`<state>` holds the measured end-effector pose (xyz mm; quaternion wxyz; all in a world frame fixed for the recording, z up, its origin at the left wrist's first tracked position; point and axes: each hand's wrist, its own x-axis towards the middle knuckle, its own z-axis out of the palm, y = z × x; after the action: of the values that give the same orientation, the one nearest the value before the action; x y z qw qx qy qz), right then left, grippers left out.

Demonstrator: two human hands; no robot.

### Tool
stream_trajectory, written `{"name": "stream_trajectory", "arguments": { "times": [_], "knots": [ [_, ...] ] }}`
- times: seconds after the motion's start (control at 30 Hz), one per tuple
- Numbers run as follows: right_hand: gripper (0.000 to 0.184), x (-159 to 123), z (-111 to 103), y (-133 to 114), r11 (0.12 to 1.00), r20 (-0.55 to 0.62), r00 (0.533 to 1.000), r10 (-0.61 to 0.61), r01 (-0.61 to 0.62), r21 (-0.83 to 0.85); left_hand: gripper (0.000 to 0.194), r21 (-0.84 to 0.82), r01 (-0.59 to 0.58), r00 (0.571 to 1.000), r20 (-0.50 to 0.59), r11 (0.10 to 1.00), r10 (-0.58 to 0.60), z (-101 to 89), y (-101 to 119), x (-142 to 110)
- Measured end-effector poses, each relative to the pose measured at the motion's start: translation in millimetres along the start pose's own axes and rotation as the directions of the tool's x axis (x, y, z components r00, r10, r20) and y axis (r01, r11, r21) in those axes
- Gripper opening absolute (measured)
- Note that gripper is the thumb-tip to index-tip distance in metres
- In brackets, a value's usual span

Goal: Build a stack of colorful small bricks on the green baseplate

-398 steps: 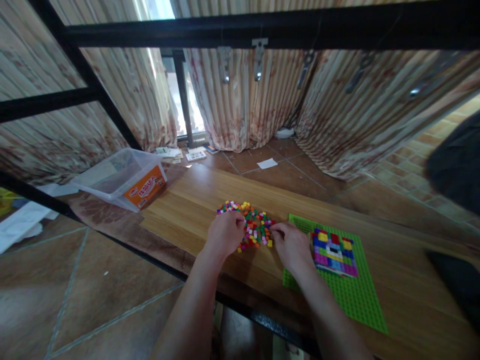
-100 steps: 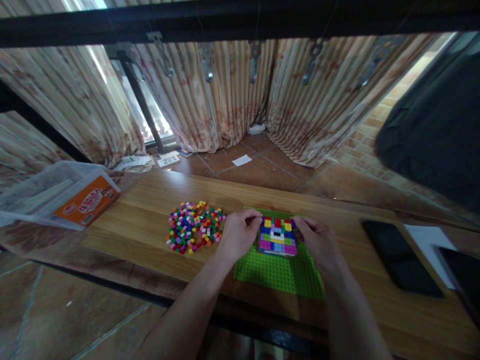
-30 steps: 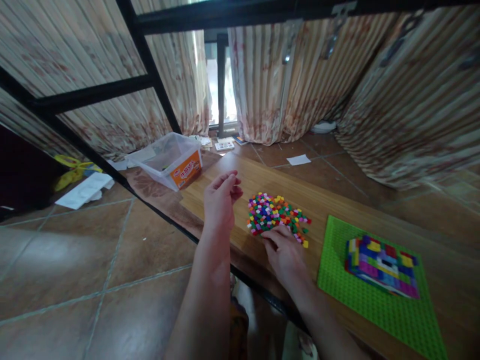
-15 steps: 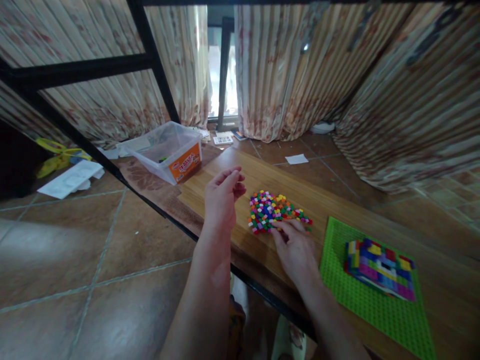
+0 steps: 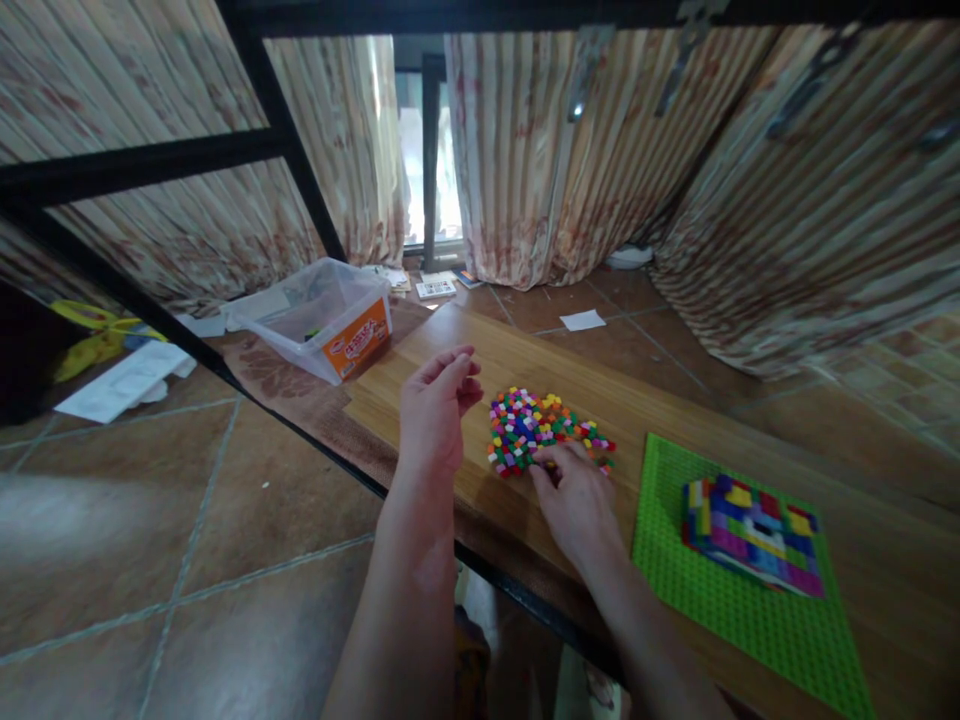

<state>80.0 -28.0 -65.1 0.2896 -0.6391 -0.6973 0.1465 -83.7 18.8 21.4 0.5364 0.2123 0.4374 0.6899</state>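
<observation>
A pile of small coloured bricks (image 5: 536,428) lies on the wooden table (image 5: 660,410). My right hand (image 5: 574,500) rests at the pile's near edge, fingers curled and pinching among the bricks; what they hold is too small to name. My left hand (image 5: 433,415) hovers just left of the pile, raised off the table, fingers loosely apart and empty. To the right a green baseplate (image 5: 720,610) carries a flat multicoloured block of joined bricks (image 5: 750,533).
A clear plastic box with an orange label (image 5: 322,318) stands at the table's left end. Black metal frame bars (image 5: 127,165) cross overhead and at left. Striped curtains (image 5: 585,150) hang behind. Papers (image 5: 120,380) lie on the tiled floor.
Since a second ago my right hand has slid forward into the pile's near edge and curled its fingers. My left hand stays raised beside the pile. The view shifted slightly.
</observation>
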Motion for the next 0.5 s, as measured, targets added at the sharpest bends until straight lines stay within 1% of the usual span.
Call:
{"name": "stream_trajectory", "arguments": {
  "times": [0.13,0.27,0.4,0.5],
  "knots": [
    [0.018,0.0,-4.6,1.2,0.997,-0.029,0.999,0.025,-0.027,-0.067,0.017,0.011,0.001,1.0,-0.004,1.0,-0.001,-0.4,0.2,0.7],
    [0.023,3.9,-6.7,-2.5,1.0,-0.049,0.999,0.012,-0.012,-0.006,0.018,0.017,-0.002,1.0,0.003,1.0,0.002,-0.9,0.5,0.6],
    [0.025,16.6,-0.4,-9.7,0.999,-0.035,0.999,-0.002,0.003,0.035,0.02,0.025,-0.003,1.0,-0.003,1.0,0.003,-0.9,0.7,0.7],
    [0.024,27.7,5.5,-14.6,1.0,-0.006,1.0,-0.005,0.005,-0.002,0.021,0.016,0.0,1.0,-0.016,1.0,0.001,-0.8,1.0,0.8]
  ]
}}
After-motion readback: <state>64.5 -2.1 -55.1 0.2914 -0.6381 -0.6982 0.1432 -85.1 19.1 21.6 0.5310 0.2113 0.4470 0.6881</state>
